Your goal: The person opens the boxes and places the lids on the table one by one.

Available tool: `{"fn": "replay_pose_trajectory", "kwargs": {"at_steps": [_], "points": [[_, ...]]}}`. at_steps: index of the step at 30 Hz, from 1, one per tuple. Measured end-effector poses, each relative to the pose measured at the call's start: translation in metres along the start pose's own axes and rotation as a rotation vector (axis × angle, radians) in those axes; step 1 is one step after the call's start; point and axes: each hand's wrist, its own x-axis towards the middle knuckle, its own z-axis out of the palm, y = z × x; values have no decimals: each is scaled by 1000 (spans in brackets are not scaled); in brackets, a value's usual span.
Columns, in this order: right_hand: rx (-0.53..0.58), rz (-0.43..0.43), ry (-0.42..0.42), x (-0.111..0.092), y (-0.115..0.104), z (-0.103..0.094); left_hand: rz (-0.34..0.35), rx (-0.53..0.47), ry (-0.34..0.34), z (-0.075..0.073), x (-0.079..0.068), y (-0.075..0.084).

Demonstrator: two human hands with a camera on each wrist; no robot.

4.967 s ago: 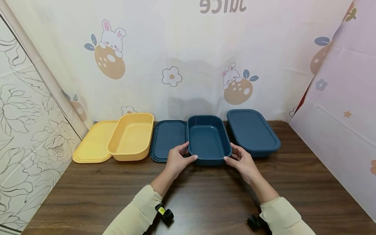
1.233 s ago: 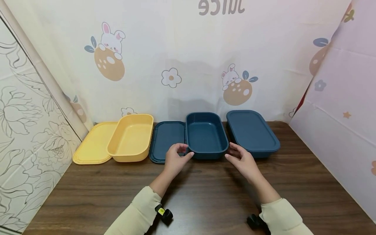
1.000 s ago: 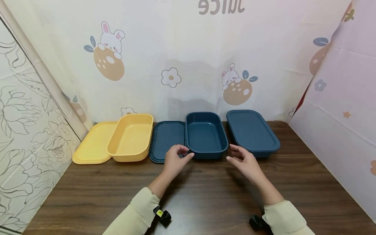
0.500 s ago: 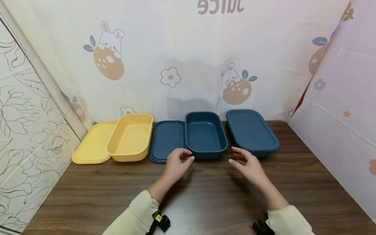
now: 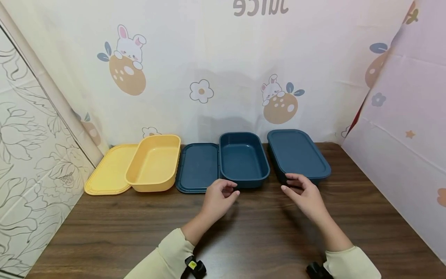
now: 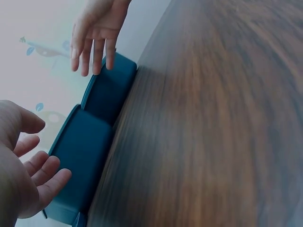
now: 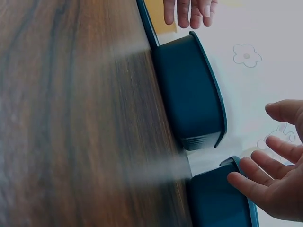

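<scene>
An uncovered dark blue food container (image 5: 244, 159) stands upright at the back of the table. My left hand (image 5: 216, 199) hovers just in front of its near left corner, fingers relaxed and holding nothing. Further right, my right hand (image 5: 308, 199) hangs loosely in front of a second dark blue container with its lid on (image 5: 299, 153). In the left wrist view, the fingers (image 6: 49, 177) are apart from the blue wall. A gap between right thumb and fingers shows in the right wrist view, where the lidded container (image 7: 220, 201) is partly cut off by the frame.
A loose dark blue lid (image 5: 198, 166) lies flat left of the uncovered blue container. Beyond it stands a yellow container (image 5: 155, 161), uncovered, with a yellow lid (image 5: 111, 170) beside it. A printed curtain (image 5: 223, 50) hangs right behind the row. Brown wooden tabletop (image 5: 251, 240) stretches in front.
Both hands earlier gripped the uncovered blue container, which has shifted slightly back and left. They have let go, drawn back toward the near side and moved right, the right hand further.
</scene>
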Motion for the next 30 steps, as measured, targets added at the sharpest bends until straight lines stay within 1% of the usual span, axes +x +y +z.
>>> {"fn": "replay_pose_trajectory", "kwargs": {"at_steps": [5,8,18,30], "points": [[-6,-9,51,-1,3,-2,15,13,-20,6,1,2],[-22,-7,73,-3,5,-5,7,17,-35,9,1,5],[-56,13,115,-5,9,-17,7,20,-53,23,1,11],[-91,30,176,-10,19,-37,8,-11,-65,49,0,19]]}}
